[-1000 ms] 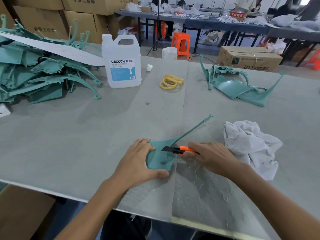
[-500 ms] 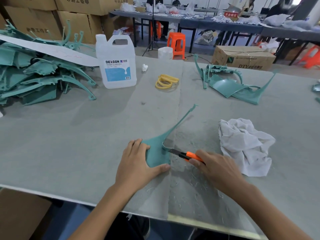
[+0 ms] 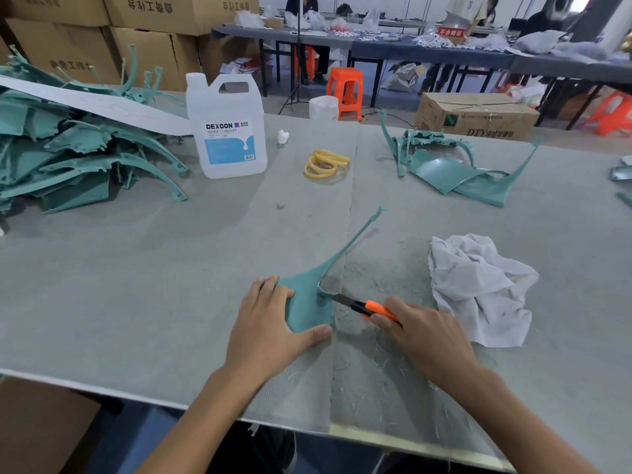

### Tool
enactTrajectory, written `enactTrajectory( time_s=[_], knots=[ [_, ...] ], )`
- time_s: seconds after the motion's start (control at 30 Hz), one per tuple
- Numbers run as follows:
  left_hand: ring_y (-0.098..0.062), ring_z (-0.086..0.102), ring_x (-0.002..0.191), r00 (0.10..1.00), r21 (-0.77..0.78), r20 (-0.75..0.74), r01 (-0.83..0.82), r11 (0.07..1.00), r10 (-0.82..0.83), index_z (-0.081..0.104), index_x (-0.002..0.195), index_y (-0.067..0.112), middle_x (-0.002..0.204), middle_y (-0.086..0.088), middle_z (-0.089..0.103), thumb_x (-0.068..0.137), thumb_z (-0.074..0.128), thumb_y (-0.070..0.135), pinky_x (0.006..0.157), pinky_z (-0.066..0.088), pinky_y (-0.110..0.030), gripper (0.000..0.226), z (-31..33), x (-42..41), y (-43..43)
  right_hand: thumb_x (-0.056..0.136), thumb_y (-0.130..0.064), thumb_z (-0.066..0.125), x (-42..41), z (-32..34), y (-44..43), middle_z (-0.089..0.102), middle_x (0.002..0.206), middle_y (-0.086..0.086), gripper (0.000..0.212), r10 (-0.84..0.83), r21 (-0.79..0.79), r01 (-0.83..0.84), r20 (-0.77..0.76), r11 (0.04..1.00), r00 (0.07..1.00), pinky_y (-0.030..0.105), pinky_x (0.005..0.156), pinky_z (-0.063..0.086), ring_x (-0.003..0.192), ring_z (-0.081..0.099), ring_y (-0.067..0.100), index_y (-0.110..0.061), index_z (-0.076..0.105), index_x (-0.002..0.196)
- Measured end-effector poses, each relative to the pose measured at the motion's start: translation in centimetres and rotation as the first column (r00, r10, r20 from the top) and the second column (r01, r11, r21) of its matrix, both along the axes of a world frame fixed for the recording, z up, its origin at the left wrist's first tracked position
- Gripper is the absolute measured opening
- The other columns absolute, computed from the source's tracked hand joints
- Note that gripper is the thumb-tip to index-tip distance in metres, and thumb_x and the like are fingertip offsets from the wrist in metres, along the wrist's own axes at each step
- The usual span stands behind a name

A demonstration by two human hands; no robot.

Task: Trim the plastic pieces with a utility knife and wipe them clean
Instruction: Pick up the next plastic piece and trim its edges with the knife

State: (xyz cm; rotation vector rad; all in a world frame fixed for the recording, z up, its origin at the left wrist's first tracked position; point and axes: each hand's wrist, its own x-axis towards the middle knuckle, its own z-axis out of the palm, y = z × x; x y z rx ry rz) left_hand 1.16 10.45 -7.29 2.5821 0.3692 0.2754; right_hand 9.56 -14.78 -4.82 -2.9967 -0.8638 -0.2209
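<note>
Head view: left hand (image 3: 270, 323) lay flat, fingers straight, pinning the plastic piece (image 3: 307, 304) near the table (image 3: 136, 285) front edge. Right hand (image 3: 424, 333) gripped the utility knife (image 3: 362, 306), blade at the piece's notch. Best done with shallow strokes, clear of the thumb.

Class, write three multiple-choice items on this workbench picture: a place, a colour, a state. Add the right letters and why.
1. The white cloth lies: A) right of the right hand B) on the floor C) in a drawer.
2. The utility knife handle is: A) blue B) orange C) black.
3. The left hand is: A) in the air B) holding the cloth C) pressing flat on the teal plastic piece.
Answers: 1A, it lies beside the knife hand; 2B, orange shows ahead of the hand; 3C, it lies flat on the piece.
</note>
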Motion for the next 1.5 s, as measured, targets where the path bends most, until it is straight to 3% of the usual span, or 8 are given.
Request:
enactTrajectory(
  time_s=[0.4,0.53,0.6,0.73,0.93,1.13,1.4,1.5],
  knots=[
    [-0.012,0.005,0.151,0.994,-0.017,-0.092,0.058,0.998,-0.06,0.039,0.143,0.03,0.163,0.007,0.014,0.064,0.053,0.089,0.12,0.025,-0.039,0.1,0.5,-0.3,0.5,0.09,-0.073,0.003,0.0,-0.1,0.4,0.058,0.075,-0.008,0.054,-0.051,0.023,0.049,0.099,0.999,0.994,0.031,0.049,0.033,0.057,0.05,0.014,-0.03,0.035,0.089],
    [-0.009,0.003,0.151,0.995,-0.002,-0.07,0.072,0.997,-0.072,0.036,0.146,0.031,0.164,0.007,0.011,0.068,0.056,0.083,0.121,0.022,-0.037,0.095,0.4,-0.6,0.6,0.095,-0.069,0.021,0.0,-0.5,-0.1,0.052,0.064,-0.009,0.043,0.016,0.212,-0.028,0.057,0.977,0.998,0.03,0.046,0.022,0.048,0.035,0.012,-0.03,0.038,0.083],
    [-0.009,0.003,0.151,0.997,0.006,-0.046,0.063,0.998,-0.063,0.038,0.144,0.031,0.165,0.006,0.013,0.07,0.059,0.08,0.121,0.022,-0.036,0.091,0.3,-0.6,0.5,0.097,-0.067,0.028,-0.1,-0.7,-0.3,0.045,0.061,-0.013,0.039,0.095,0.188,-0.11,0.091,0.976,0.991,0.026,0.046,0.018,0.047,0.037,0.009,-0.033,0.038,0.082],
    [-0.007,0.004,0.15,0.996,0.001,-0.047,0.071,0.997,-0.071,0.039,0.143,0.032,0.164,0.007,0.014,0.07,0.061,0.078,0.119,0.022,-0.035,0.089,0.2,-0.5,0.6,0.097,-0.07,0.018,-0.1,-1.0,-0.6,0.048,0.067,-0.014,0.05,0.163,0.055,-0.17,0.111,0.984,0.98,0.027,0.045,0.026,0.054,0.049,0.01,-0.032,0.048,0.089],
    [-0.009,0.006,0.15,0.997,-0.006,-0.051,0.065,0.998,-0.065,0.04,0.143,0.031,0.164,0.007,0.014,0.071,0.062,0.077,0.12,0.023,-0.036,0.089,0.2,-0.4,0.5,0.092,-0.075,0.013,0.3,-0.6,-0.3,0.05,0.069,-0.011,0.054,0.084,0.102,-0.087,0.037,0.991,0.996,0.031,0.048,0.035,0.053,0.043,0.01,-0.031,0.044,0.09],
    [-0.009,0.005,0.15,0.996,-0.01,-0.064,0.067,0.998,-0.068,0.04,0.143,0.031,0.164,0.007,0.015,0.069,0.06,0.08,0.12,0.023,-0.036,0.091,0.3,-0.5,0.6,0.085,-0.077,0.0,1.1,-0.3,-0.1,0.057,0.077,-0.008,0.059,0.03,0.063,-0.031,0.018,0.998,0.999,0.033,0.049,0.031,0.063,0.056,0.017,-0.031,0.037,0.092],
    [-0.011,0.007,0.151,0.994,-0.006,-0.091,0.061,0.998,-0.061,0.038,0.144,0.033,0.164,0.009,0.013,0.069,0.059,0.082,0.12,0.026,-0.038,0.092,0.3,-0.5,0.4,0.087,-0.076,0.005,1.3,-0.1,-0.2,0.053,0.076,-0.008,0.054,0.053,0.067,-0.053,0.0,0.996,0.999,0.031,0.05,0.034,0.061,0.05,0.014,-0.032,0.036,0.09],
    [-0.011,0.008,0.151,0.995,-0.011,-0.081,0.055,0.998,-0.056,0.039,0.144,0.032,0.163,0.009,0.015,0.068,0.059,0.082,0.119,0.027,-0.038,0.093,0.4,-0.5,0.4,0.082,-0.08,-0.001,1.2,0.1,-0.1,0.051,0.079,-0.013,0.068,0.126,0.0,-0.127,-0.039,0.992,0.991,0.033,0.057,0.044,0.07,0.054,0.011,-0.032,0.045,0.097]
  ],
)
